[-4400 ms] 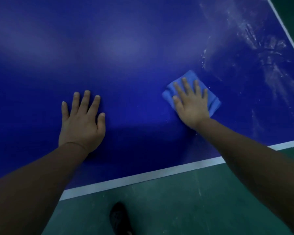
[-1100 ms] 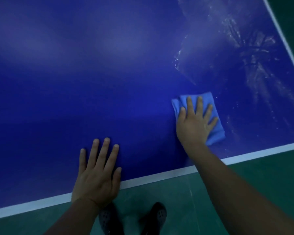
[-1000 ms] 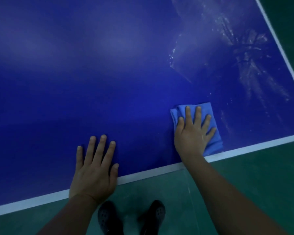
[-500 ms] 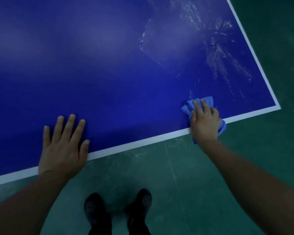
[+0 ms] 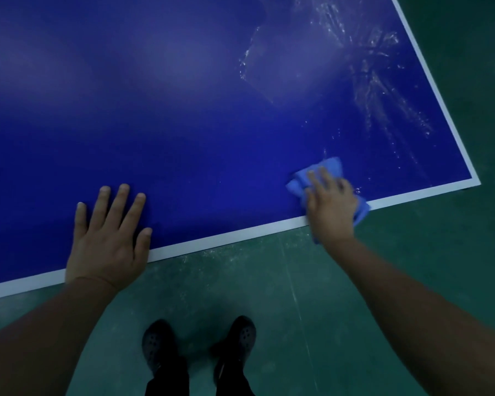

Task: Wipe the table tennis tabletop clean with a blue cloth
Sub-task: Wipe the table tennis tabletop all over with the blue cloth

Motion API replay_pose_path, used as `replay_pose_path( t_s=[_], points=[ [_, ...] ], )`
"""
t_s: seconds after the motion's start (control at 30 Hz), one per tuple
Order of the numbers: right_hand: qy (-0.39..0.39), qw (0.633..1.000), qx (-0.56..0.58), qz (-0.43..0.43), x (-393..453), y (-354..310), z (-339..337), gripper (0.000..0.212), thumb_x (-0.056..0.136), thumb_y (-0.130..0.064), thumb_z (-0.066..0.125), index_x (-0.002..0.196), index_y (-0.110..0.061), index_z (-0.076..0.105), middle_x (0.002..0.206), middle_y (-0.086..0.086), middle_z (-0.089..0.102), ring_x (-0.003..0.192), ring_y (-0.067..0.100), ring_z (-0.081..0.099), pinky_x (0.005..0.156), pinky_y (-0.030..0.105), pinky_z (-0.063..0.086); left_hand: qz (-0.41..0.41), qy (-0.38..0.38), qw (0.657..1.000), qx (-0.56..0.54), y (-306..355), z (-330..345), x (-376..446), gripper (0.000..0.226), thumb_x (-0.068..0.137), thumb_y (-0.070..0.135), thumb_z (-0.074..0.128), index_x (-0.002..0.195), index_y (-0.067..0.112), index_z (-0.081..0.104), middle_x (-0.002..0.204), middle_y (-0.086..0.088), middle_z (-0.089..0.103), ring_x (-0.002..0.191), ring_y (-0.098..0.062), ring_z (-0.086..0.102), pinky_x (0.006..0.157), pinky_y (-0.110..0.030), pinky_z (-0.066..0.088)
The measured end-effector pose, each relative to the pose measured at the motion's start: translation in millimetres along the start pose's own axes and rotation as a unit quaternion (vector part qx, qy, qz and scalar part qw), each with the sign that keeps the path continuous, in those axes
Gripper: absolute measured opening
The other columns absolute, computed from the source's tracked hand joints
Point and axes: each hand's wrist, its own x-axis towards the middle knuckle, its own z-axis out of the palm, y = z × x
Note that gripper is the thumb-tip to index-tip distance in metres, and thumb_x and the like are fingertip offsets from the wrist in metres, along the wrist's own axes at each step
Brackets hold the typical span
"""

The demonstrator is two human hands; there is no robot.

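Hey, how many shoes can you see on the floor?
2. The left shoe and the right shoe stand side by side on the green floor, below the tabletop edge.

one blue tabletop (image 5: 183, 110) is seen, edged by one white border line (image 5: 226, 237) along its near and right sides, and one blue cloth (image 5: 330, 167) is counted on it. two hands are shown, a left hand (image 5: 109, 238) and a right hand (image 5: 330, 204), with two bare forearms. two dark shoes (image 5: 157, 347) are counted on one green floor (image 5: 355, 310).
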Motion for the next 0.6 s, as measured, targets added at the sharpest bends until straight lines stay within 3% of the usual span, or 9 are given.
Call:
replay_pose_path(
  t_s=[0.07,0.1,0.13,0.2,0.3,0.37,0.5,0.6],
  points=[
    [0.009,0.99,0.039,0.138,11,6,0,0.045,0.105,-0.039,0.039,0.15,-0.03,0.043,0.16,-0.006,0.034,0.138,0.033,0.033,0.104,0.05,0.034,-0.001,-0.001,1.0,-0.001,1,0,0,0.067,0.098,0.048,0.019,0.155,0.014,0.028,0.163,-0.01,0.02,0.152,-0.032,0.009,0.121,-0.057,0.004],
    [0.014,0.987,0.048,0.151,9,-9,-1,0.046,0.105,-0.039,0.038,0.15,-0.03,0.042,0.16,-0.006,0.033,0.139,0.034,0.032,0.104,0.05,0.033,0.0,-0.002,1.0,-0.003,0,0,1,0.067,0.098,0.048,0.019,0.155,0.014,0.028,0.163,-0.011,0.02,0.152,-0.032,0.009,0.121,-0.058,0.004],
    [0.017,0.991,0.047,0.121,3,-32,-1,0.046,0.104,-0.039,0.038,0.149,-0.029,0.045,0.159,-0.005,0.036,0.138,0.035,0.035,0.101,0.05,0.036,0.001,-0.002,1.0,-0.004,-1,0,1,0.067,0.098,0.048,0.019,0.155,0.014,0.028,0.163,-0.011,0.02,0.152,-0.032,0.01,0.121,-0.058,0.005],
    [0.031,0.998,0.046,-0.026,-22,-78,4,0.046,0.099,-0.037,0.038,0.14,-0.026,0.055,0.151,-0.001,0.048,0.129,0.036,0.045,0.089,0.048,0.045,0.007,-0.002,1.0,-0.005,-1,1,1,0.067,0.098,0.048,0.019,0.155,0.014,0.028,0.163,-0.011,0.02,0.152,-0.032,0.01,0.12,-0.059,0.006],
    [0.001,0.974,0.046,-0.222,-45,-98,8,0.044,0.093,-0.037,0.05,0.134,-0.025,0.061,0.146,-0.002,0.054,0.122,0.031,0.044,0.085,0.043,0.045,0.005,-0.007,1.0,-0.007,-4,2,2,0.066,0.099,0.048,0.017,0.156,0.015,0.026,0.164,-0.009,0.018,0.152,-0.03,0.007,0.12,-0.06,0.006],
    [0.003,0.969,0.041,-0.243,-21,-80,6,0.042,0.095,-0.036,0.048,0.133,-0.024,0.062,0.144,0.0,0.056,0.115,0.032,0.05,0.086,0.041,0.045,0.006,-0.01,1.0,-0.004,-5,3,2,0.066,0.099,0.049,0.016,0.156,0.017,0.024,0.164,-0.007,0.015,0.153,-0.029,0.005,0.12,-0.06,0.006],
    [0.022,0.985,0.08,-0.149,46,-66,-3,0.041,0.103,-0.03,0.044,0.139,-0.019,0.058,0.148,0.003,0.052,0.117,0.034,0.046,0.088,0.048,0.044,0.005,-0.016,1.0,0.0,-6,5,2,0.066,0.099,0.049,0.014,0.156,0.019,0.021,0.164,-0.005,0.012,0.153,-0.028,0.003,0.12,-0.06,0.005],
    [0.024,0.976,0.107,-0.189,78,-96,-1,0.039,0.106,-0.029,0.046,0.141,-0.018,0.056,0.15,0.002,0.049,0.122,0.033,0.042,0.095,0.05,0.041,0.011,0.006,1.0,-0.014,-7,3,1,0.066,0.099,0.047,0.019,0.155,0.012,0.028,0.163,-0.009,0.02,0.152,-0.03,0.01,0.119,-0.062,0.01]
  ],
)
